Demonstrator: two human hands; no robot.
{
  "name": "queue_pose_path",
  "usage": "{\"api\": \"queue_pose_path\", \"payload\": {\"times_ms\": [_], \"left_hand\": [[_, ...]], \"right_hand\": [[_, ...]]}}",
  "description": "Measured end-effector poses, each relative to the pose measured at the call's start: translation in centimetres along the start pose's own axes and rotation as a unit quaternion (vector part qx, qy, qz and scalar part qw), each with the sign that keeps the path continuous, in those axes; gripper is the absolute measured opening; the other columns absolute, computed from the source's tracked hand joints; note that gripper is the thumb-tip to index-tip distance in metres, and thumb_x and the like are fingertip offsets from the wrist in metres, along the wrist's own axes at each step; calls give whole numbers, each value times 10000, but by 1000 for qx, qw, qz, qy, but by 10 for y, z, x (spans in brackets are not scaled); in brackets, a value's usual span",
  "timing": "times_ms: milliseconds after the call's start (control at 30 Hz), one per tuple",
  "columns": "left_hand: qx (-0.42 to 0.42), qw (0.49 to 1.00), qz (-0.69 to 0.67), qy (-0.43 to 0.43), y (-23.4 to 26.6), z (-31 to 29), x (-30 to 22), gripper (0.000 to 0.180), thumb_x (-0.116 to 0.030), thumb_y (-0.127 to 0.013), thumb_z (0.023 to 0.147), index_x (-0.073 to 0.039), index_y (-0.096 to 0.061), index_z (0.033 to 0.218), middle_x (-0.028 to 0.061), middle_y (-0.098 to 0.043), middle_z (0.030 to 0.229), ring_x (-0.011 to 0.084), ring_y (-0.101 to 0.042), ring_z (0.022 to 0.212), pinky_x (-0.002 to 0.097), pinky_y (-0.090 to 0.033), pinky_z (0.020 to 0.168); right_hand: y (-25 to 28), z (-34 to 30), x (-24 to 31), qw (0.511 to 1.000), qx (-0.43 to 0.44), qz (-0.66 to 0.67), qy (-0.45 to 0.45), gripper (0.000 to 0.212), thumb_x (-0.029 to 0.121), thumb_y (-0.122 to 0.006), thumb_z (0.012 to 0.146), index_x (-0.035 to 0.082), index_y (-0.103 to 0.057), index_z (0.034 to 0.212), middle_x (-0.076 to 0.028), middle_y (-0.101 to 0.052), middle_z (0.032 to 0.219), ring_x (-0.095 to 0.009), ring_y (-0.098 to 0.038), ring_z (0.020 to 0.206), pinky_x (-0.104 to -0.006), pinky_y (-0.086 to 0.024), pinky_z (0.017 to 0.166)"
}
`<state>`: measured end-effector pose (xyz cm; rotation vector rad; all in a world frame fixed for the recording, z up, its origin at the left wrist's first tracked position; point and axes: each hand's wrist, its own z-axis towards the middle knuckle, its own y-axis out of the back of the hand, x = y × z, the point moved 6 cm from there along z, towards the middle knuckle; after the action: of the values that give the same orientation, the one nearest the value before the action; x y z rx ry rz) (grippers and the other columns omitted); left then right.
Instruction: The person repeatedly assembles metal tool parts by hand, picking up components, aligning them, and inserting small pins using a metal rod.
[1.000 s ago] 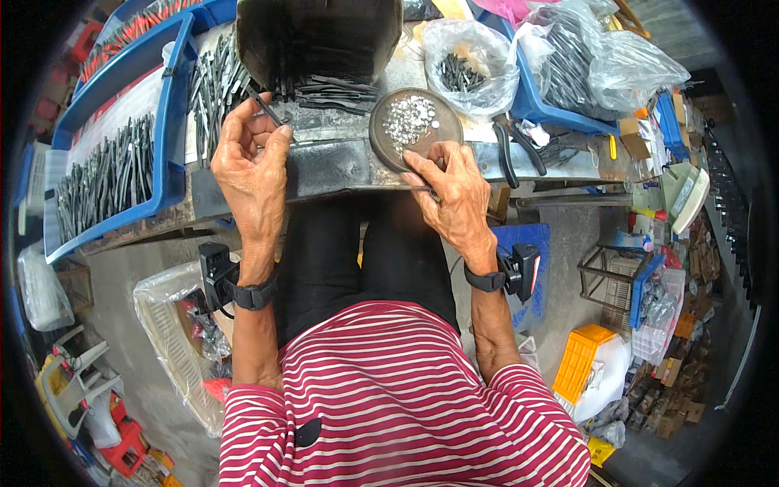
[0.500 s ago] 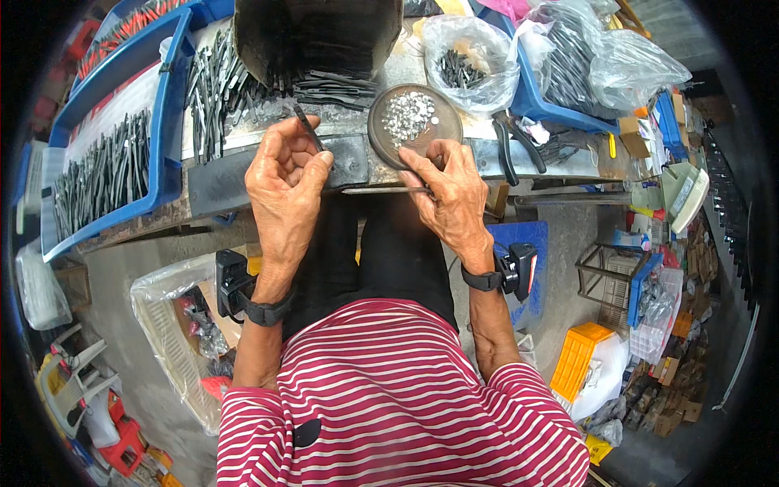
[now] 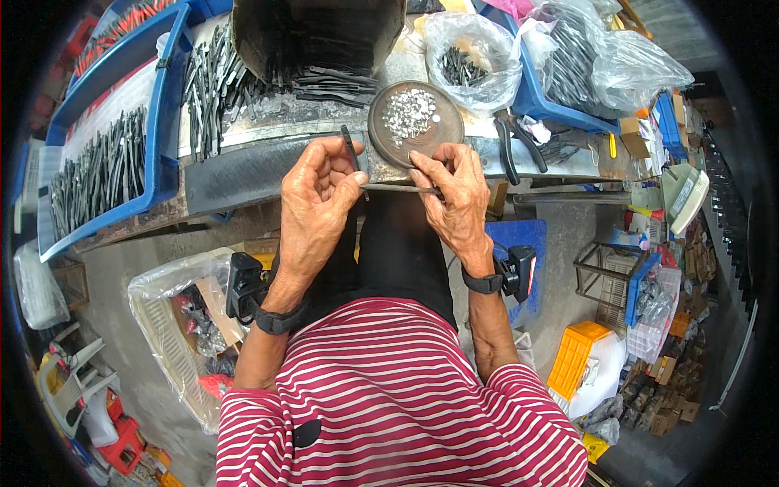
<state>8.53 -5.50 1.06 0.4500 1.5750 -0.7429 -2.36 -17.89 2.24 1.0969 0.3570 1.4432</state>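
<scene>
My left hand point(image 3: 316, 191) is closed on a thin black strip point(image 3: 350, 147), which stands up between thumb and fingers at the bench's near edge. In my right hand point(image 3: 459, 199) is a slim pointed metal tool point(image 3: 393, 188), lying crosswise, its tip at the strip beside my left thumb. The right thumb and forefinger are at the near rim of a round brown dish point(image 3: 451, 134); whether they pinch a small piece I cannot tell. Many small white and silvery bits point(image 3: 408, 114) lie in that dish.
Black strips point(image 3: 333, 86) lie heaped before a dark open box point(image 3: 316, 36). Blue trays of strips point(image 3: 166, 174) stand left. Right of the dish are a clear bag point(image 3: 479, 89) of black pieces and black-handled pliers point(image 3: 507, 150). Below left sits a plastic-lined crate point(image 3: 174, 349).
My left hand has moved right with the black strip, which now meets the tool's tip. The strip is turned more upright. My right hand has barely shifted.
</scene>
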Motion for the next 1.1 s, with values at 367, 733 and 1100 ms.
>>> {"api": "queue_pose_path", "payload": {"times_ms": [367, 733, 1100], "left_hand": [[68, 997, -11, 47, -13, -4, 10, 111, -136, -520, 845, -34, -516, 890, -47, -482, 707, 12, -376, 592, 154, -308, 523], [90, 992, -44, 82, -27, -6, 21, 144, -140, -509, 849, 2, -515, 872, 63, -593, 790, 80, -528, 676, 202, -424, 650], [38, 993, -83, 80, -32, -11, 27, 172, -67, -563, 810, 26, -518, 948, 43, -584, 777, 71, -538, 658, 182, -438, 612]], "right_hand": [[0, 8, 5, 999, -12, 31, 18, 144, 44, -647, 658, 69, -594, 790, -52, -520, 757, -237, -492, 699, -326, -412, 584], [6, 5, 3, 970, -21, 214, -116, 70, 8, -617, 696, 5, -584, 757, -71, -533, 742, -191, -516, 696, -290, -410, 607], [6, -17, 19, 937, -31, 313, -150, 64, 0, -624, 726, -4, -599, 785, -62, -535, 731, -150, -518, 673, -254, -412, 592]]}}
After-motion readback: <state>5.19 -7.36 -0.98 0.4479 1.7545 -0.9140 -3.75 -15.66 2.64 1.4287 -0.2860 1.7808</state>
